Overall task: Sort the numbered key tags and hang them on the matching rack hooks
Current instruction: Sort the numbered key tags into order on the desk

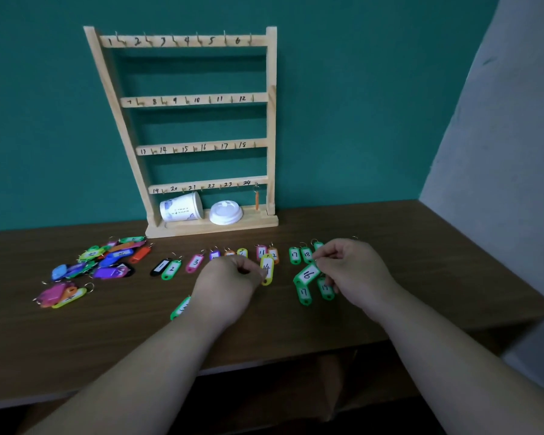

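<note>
My left hand [230, 277] pinches yellow tag 14 [267, 267] at the table [421, 240]. My right hand [349, 265] pinches green tag 16 [308, 274] over other green tags [303, 293]. A mixed pile [104, 259] lies far left. On the rack [272, 120] base, a tipped cup [181, 207] and lid [226, 211] crowd the bottom hooks, near a hung orange tag [257, 200].

Rack: a pale wooden four-rail rack [271, 136] is stood against the teal wall [358, 89], one orange tag [257, 200] hung below 24.
Left hand [230, 279]: a yellow tag marked 14 [267, 270] is pinched.
Right hand [350, 266]: a green tag marked 16 [307, 274] is held.
</note>
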